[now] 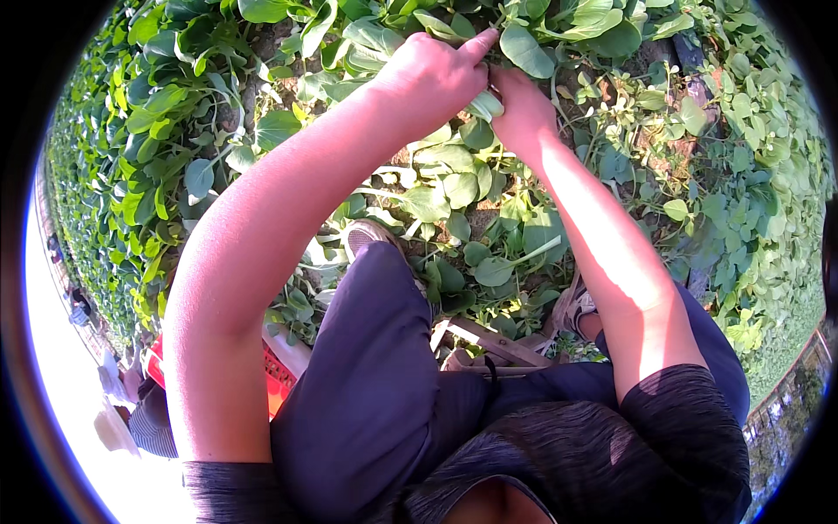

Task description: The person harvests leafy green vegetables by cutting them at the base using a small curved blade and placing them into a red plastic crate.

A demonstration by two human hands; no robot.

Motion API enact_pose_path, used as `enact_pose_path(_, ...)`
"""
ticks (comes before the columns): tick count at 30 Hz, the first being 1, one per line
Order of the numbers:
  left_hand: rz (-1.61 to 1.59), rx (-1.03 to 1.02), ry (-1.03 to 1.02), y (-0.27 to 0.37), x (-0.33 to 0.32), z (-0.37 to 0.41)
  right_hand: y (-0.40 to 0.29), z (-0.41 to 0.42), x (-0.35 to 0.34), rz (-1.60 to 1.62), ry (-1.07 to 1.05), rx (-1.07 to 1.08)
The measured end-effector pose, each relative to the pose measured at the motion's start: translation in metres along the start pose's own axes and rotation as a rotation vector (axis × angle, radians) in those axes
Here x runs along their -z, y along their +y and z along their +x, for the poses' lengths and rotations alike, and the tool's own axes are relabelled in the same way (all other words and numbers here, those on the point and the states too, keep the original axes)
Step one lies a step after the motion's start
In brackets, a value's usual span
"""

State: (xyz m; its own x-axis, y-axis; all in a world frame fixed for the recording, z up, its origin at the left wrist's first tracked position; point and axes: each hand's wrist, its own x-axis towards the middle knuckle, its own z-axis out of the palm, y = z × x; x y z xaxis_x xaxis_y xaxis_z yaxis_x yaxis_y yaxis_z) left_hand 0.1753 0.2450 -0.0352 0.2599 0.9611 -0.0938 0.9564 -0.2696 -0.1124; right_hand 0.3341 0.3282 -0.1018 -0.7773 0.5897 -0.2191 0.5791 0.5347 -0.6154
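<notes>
My left hand [445, 72] is closed around a leafy green, likely bok choy. Its pale stem base [486, 105] pokes out below my fingers, and broad leaves [370, 42] spread on the other side of the hand. The index finger stretches toward the standing plants. Close beside it, my right hand [524, 111] reaches in next to the stem base, its fingertips partly hidden by a rounded leaf [526, 51]. Whether the right hand grips anything cannot be made out. Loose leaves with pale stalks [517, 259] lie on the soil below both hands.
Dense leafy rows [144, 118] stand at left, with low creeping plants [661, 124] at right. A red plastic crate [278, 380] is by my left leg. A wooden frame [491, 340] lies beneath me, between my shoes [370, 236]. Another person in a hat [114, 429] is at far left.
</notes>
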Motion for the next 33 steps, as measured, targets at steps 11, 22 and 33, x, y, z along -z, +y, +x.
enact_pose_path(11,-0.093,0.268,-0.436,0.0,-0.007,-0.018,0.033,-0.004,-0.018,1.034,-0.016,-0.556)
enact_pose_path(22,-0.142,0.309,-0.463,0.001,-0.014,-0.021,0.058,0.025,-0.041,0.7,-0.093,-0.429)
enact_pose_path(33,-0.276,0.318,-0.41,0.032,-0.024,-0.054,0.015,0.014,-0.006,0.308,0.071,-0.226)
